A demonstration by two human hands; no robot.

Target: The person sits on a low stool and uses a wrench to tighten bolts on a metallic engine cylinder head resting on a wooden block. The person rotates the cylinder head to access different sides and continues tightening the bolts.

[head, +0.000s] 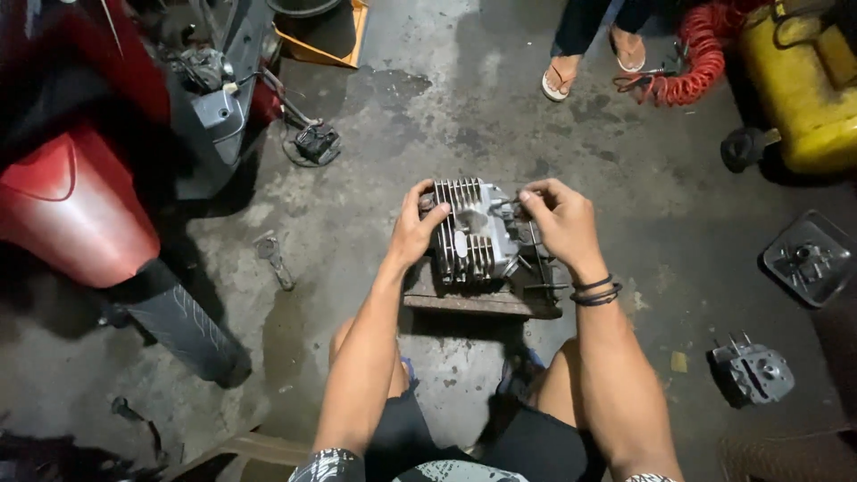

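On a small wooden block [482, 302] on the stained concrete floor [446, 107] sits a finned metal engine cylinder [470, 234], both hands on it.

Left hand [414, 230] wraps its fingers around the cylinder's left fins; right hand [561, 223] pinches closed at the upper right edge, what it grips too small to tell. Nearby lie a wrench [272, 258], a red motorcycle [71, 196], a yellow compressor [803, 89] and another engine part [754, 370].
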